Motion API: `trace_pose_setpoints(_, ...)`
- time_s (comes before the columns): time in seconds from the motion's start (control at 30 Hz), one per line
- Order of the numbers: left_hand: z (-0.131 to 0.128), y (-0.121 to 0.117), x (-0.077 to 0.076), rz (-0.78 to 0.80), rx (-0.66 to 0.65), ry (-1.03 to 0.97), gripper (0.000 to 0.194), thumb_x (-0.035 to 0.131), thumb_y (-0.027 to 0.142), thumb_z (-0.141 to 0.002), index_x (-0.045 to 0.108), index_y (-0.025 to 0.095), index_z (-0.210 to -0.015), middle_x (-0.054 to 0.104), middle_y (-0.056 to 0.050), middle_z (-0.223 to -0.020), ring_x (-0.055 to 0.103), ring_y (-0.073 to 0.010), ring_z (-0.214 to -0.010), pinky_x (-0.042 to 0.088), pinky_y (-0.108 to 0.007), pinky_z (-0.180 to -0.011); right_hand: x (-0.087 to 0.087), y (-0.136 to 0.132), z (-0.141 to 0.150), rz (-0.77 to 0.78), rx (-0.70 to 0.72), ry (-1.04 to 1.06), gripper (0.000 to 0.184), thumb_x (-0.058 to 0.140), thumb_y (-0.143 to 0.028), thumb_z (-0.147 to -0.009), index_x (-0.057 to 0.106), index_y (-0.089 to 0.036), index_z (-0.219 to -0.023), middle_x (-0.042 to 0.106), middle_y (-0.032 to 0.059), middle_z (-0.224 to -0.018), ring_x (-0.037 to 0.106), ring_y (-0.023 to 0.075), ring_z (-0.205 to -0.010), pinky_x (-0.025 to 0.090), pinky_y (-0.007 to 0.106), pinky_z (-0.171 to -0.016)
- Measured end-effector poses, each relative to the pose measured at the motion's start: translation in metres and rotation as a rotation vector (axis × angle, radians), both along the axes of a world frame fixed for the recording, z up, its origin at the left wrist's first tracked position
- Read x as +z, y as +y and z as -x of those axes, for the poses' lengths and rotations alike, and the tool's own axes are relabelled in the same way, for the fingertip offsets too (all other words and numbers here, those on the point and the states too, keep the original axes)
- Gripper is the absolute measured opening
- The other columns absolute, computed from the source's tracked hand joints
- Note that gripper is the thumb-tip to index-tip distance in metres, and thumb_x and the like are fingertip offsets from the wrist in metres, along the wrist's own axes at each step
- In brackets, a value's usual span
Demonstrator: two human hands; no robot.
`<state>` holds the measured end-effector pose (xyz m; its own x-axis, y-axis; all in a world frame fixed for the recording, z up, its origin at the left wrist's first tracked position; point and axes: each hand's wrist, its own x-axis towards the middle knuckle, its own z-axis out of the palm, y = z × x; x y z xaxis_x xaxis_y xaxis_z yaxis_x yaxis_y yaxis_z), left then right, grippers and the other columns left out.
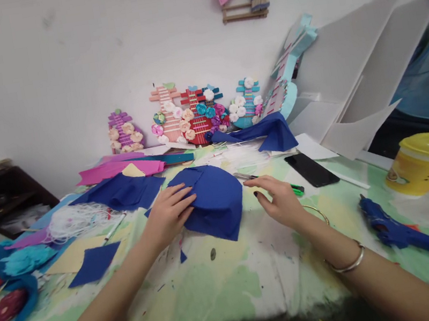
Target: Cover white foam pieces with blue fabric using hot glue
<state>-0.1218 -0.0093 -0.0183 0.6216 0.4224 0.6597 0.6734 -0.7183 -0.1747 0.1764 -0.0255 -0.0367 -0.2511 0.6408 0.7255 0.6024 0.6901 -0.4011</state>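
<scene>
Fingers [184, 203] of the left hand [167, 219] are resting spread and flat on one dark blue sheet [214, 198], pressing it lightly from above and not clenching it. This sheet (paper or thin cloth, I cannot tell which) is lying in the middle of the table [238, 287], bulging a little, with its far right edge rounded and one corner pointing toward the person. Its long axis seems to be running aslant, from far left to near right. From the left fingertips, the greater part of it is extending to the right; the left hand is the nearer one, because it is already touching. The right hand [280, 201] is hovering or resting just beside the right edge, apart from it, its fingers loose and parted, grasping nothing that is showing.

Beyond the right fingertips a thin metal tool [245, 176] is lying; if they are touching it, I cannot tell. Farther to the right are lying a black phone [311, 169] and a blue glue gun [397, 232]. On the left side, a larger blue piece [125, 191] and white string [73, 222] are lying near each other.
</scene>
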Motion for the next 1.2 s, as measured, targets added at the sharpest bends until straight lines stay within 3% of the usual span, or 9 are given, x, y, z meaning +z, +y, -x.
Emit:
trace_pose_setpoints(0.17,0.0,-0.017,-0.012,-0.014,0.352,-0.207,0.023,0.062,0.038,-0.08,0.059,0.016,-0.085,0.063,-0.011,-0.086,0.054,-0.0275,-0.085,0.044,-0.043,-0.075,-0.015,0.003,0.013,0.111,0.074,-0.211,0.042,0.058,-0.011,-0.075,0.059,-0.018,-0.117,0.067,0.0093,-0.109,0.059,0.0221,-0.095,0.05,0.04,-0.085)
trace_pose_setpoints(0.23,-0.002,-0.02,-0.014,0.048,0.463,-0.261,0.028,0.064,0.042,-0.077,0.054,0.018,-0.069,0.057,-0.008,-0.072,0.05,-0.026,-0.075,0.041,-0.039,-0.068,-0.019,0.005,0.021,0.057,0.097,-0.293,0.045,0.06,-0.01,-0.074,0.058,-0.016,-0.119,0.063,0.0106,-0.118,0.056,0.0223,-0.098,0.048,0.04,-0.088)
trace_pose_setpoints(0.33,-0.004,-0.016,-0.017,0.262,0.508,-0.397,0.037,0.066,0.043,-0.074,0.048,0.02,-0.051,0.051,-0.005,-0.056,0.047,-0.0227,-0.065,0.036,-0.033,-0.063,-0.021,0.006,0.033,-0.095,0.029,-0.423,0.037,0.058,-0.011,-0.079,0.06,-0.013,-0.116,0.062,0.0134,-0.119,0.053,0.0238,-0.096,0.047,0.041,-0.086)
trace_pose_setpoints(0.5,-0.007,-0.008,-0.022,0.891,0.438,-0.872,0.032,0.07,0.039,-0.066,0.056,0.017,-0.047,0.054,-0.002,-0.048,0.048,-0.0159,-0.054,0.031,-0.025,-0.053,-0.018,0.006,0.041,-0.191,-0.014,-0.471,0.024,0.051,-0.011,-0.086,0.065,-0.013,-0.106,0.068,0.011,-0.107,0.052,0.0232,-0.089,0.047,0.038,-0.079)
trace_pose_setpoints(0.7,-0.011,-0.014,-0.017,1.156,0.252,-1.21,0.028,0.071,0.025,-0.061,0.06,0.014,-0.085,0.067,-0.005,-0.07,0.062,-0.017,-0.058,0.04,-0.023,-0.049,-0.018,0.005,0.041,-0.257,-0.019,-0.483,0.02,0.048,-0.015,-0.09,0.065,-0.016,-0.101,0.071,0.0092,-0.094,0.053,0.0214,-0.086,0.043,0.035,-0.073)
trace_pose_setpoints(0.83,-0.01,-0.016,-0.01,1.373,-0.018,-1.588,0.015,0.066,0.02,-0.065,0.058,0.014,-0.075,0.064,-0.003,-0.066,0.063,-0.0157,-0.059,0.052,-0.029,-0.062,-0.017,0.0,0.041,-0.285,-0.004,-0.494,0.02,0.048,-0.013,-0.09,0.065,-0.015,-0.099,0.071,0.0092,-0.093,0.054,0.0218,-0.087,0.04,0.035,-0.072)
trace_pose_setpoints(1.0,-0.01,-0.01,-0.017,1.307,0.047,-1.665,0.018,0.069,0.019,-0.07,0.061,0.013,-0.085,0.068,-0.005,-0.075,0.065,-0.0163,-0.061,0.055,-0.029,-0.06,-0.01,-0.005,0.034,-0.195,0.016,-0.532,0.032,0.052,-0.008,-0.082,0.062,-0.017,-0.111,0.071,0.0068,-0.102,0.053,0.0222,-0.097,0.037,0.038,-0.083)
trace_pose_setpoints(1.1,-0.009,-0.005,-0.022,1.287,0.079,-1.699,0.012,0.067,0.011,-0.071,0.06,0.012,-0.081,0.068,-0.005,-0.07,0.065,-0.0148,-0.057,0.055,-0.027,-0.058,-0.005,0.001,0.019,0.057,-0.277,-0.581,0.046,0.051,-0.008,-0.078,0.056,-0.017,-0.122,0.066,0.0087,-0.114,0.048,0.0261,-0.109,0.034,0.041,-0.087)
trace_pose_setpoints(1.2,-0.009,-0.004,-0.022,1.27,0.063,-1.733,0.01,0.065,0.01,-0.072,0.059,0.013,-0.08,0.068,-0.004,-0.07,0.065,-0.0137,-0.057,0.055,-0.026,-0.057,-0.002,0.012,-0.002,0.222,-0.527,-0.59,0.032,0.045,-0.013,-0.083,0.063,-0.016,-0.109,0.064,0.0134,-0.113,0.049,0.0297,-0.105,0.035,0.042,-0.081)
